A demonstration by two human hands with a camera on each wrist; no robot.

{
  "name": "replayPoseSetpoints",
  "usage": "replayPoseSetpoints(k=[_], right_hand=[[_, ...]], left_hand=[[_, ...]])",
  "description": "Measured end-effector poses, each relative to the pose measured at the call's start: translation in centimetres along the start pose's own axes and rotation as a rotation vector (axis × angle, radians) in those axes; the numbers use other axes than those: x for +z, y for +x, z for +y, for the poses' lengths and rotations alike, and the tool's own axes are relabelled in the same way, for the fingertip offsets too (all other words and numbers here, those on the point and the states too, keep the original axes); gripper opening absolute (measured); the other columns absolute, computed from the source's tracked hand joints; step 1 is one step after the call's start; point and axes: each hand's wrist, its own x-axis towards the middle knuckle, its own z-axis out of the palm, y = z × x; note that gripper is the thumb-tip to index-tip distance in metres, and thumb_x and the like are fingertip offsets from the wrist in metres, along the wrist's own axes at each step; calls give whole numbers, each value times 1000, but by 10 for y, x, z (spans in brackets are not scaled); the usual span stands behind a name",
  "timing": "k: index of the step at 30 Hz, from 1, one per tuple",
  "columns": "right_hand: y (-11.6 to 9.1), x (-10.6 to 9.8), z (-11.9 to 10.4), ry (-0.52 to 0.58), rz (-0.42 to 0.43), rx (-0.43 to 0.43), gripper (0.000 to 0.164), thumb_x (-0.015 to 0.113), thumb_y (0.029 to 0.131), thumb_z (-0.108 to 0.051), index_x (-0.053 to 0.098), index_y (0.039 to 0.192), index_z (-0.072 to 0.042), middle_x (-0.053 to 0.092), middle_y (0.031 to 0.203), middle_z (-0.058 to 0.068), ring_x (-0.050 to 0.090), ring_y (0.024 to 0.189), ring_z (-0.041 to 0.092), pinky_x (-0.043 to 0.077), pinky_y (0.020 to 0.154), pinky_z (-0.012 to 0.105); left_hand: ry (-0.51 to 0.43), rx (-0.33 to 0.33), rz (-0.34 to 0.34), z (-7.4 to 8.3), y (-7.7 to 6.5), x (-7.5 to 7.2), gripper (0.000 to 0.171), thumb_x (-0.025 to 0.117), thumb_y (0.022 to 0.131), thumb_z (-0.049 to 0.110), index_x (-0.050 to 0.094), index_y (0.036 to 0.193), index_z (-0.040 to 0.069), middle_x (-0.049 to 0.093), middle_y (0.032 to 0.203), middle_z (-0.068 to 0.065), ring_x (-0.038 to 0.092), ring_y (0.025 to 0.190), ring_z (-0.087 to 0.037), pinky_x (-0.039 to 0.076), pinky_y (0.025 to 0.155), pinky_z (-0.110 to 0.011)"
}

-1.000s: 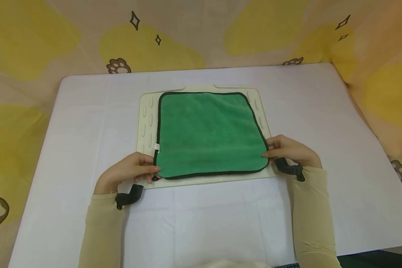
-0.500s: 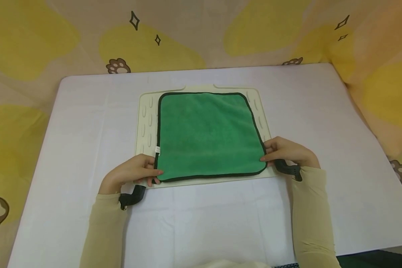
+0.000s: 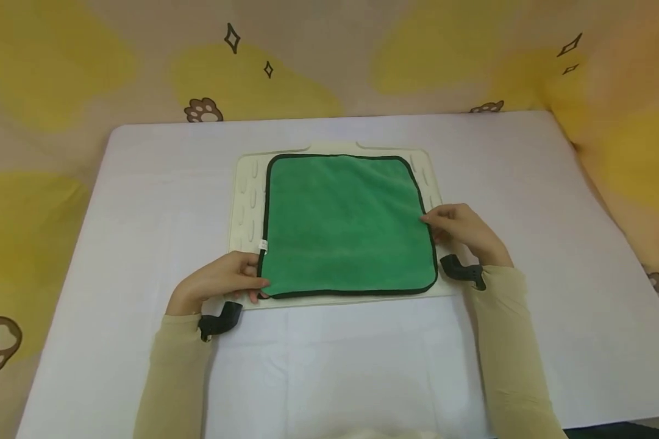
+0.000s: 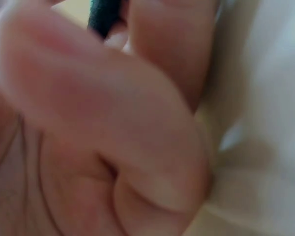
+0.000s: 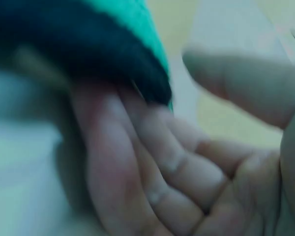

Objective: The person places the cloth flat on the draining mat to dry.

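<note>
A green cloth (image 3: 342, 225) with a dark border lies spread on a cream board (image 3: 243, 201), a small white tag at its left edge. My left hand (image 3: 222, 280) pinches the cloth's near left corner, thumb on top and fingers beneath. In the left wrist view, curled fingers (image 4: 103, 113) fill the picture, and a scrap of dark border shows at the top. My right hand (image 3: 463, 230) is at the cloth's right edge, above the near right corner. In the right wrist view the cloth's dark border (image 5: 88, 44) rests over the fingers, while the thumb (image 5: 241, 83) stands apart from it.
The board rests on a table with a white cover (image 3: 329, 360). A patterned yellow and beige curtain (image 3: 307, 61) rises behind the table and at its sides. Black wrist mounts (image 3: 221, 320) stick out from both sleeves close over the table.
My right hand has moved away from the near right corner, up along the cloth's right edge. The left hand stays at its corner, slightly further right. The head view has shifted a little.
</note>
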Motion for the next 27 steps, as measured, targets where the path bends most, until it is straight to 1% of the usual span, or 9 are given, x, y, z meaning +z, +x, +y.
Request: replayPoseSetpoints(k=[3, 7, 9, 12, 16, 17, 19, 22, 27], right_hand=[[20, -4, -10, -48, 93, 3, 41, 56, 95, -32, 65, 106, 7, 60, 87, 4, 51, 77, 14, 43, 69, 26], [48, -10, -18, -17, 190, 51, 46, 56, 95, -36, 63, 108, 7, 60, 86, 1, 53, 75, 12, 43, 68, 26], [59, -13, -19, -2, 232, 61, 45, 56, 95, -35, 64, 108, 7, 61, 83, 0, 55, 72, 11, 45, 66, 24], [71, -17, -19, -26, 279, 42, 41, 56, 95, -30, 64, 105, 8, 60, 84, 2, 51, 76, 13, 42, 65, 24], [82, -19, -23, -29, 354, -5, 33, 58, 94, -21, 65, 100, 11, 59, 79, 2, 48, 72, 12, 39, 60, 22], [84, -20, -25, -15, 374, -11, 32, 58, 94, -19, 65, 99, 11, 57, 78, -1, 47, 69, 9, 39, 57, 20], [87, -19, -29, 14, 411, -25, 30, 59, 93, -17, 64, 98, 12, 57, 77, -1, 48, 64, 6, 40, 54, 18], [90, -18, -32, 17, 415, -22, 30, 59, 93, -17, 63, 99, 12, 58, 82, 1, 47, 66, 5, 40, 55, 16], [90, -14, -29, -43, 310, 44, 35, 59, 94, -23, 62, 102, 10, 58, 85, 4, 48, 76, 12, 40, 65, 22]], left_hand=[[6, 1, -6, 1, 2, 0, 18, 62, 91, 13, 54, 96, -2, 68, 74, -8, 61, 60, -17, 37, 48, -19], [-4, 15, -14, 1, 4, 0, 16, 62, 90, 10, 52, 93, -3, 68, 74, -9, 62, 59, -17, 38, 48, -19], [-10, 20, -21, 1, 6, 1, 16, 62, 90, 9, 52, 93, -4, 68, 75, -9, 62, 59, -17, 39, 49, -20], [-11, 21, -25, 1, 8, 2, 15, 62, 90, 8, 53, 94, -3, 69, 77, -9, 63, 60, -17, 40, 50, -20], [-10, 20, -25, 1, 7, 3, 16, 62, 91, 9, 53, 94, -3, 69, 78, -9, 64, 60, -17, 42, 50, -20], [-11, 19, -25, 1, 7, 3, 16, 62, 91, 10, 53, 94, -3, 69, 78, -9, 64, 60, -17, 42, 50, -20], [-12, 16, -23, 0, 6, 3, 16, 62, 91, 10, 53, 93, -3, 70, 78, -9, 64, 60, -17, 43, 50, -21], [-10, 12, -20, -2, 5, 2, 16, 62, 91, 10, 52, 92, -2, 70, 78, -9, 64, 60, -17, 44, 50, -21], [-21, 10, -7, -3, 2, 1, 18, 62, 91, 11, 49, 86, 0, 70, 78, -11, 65, 61, -18, 45, 51, -22]])
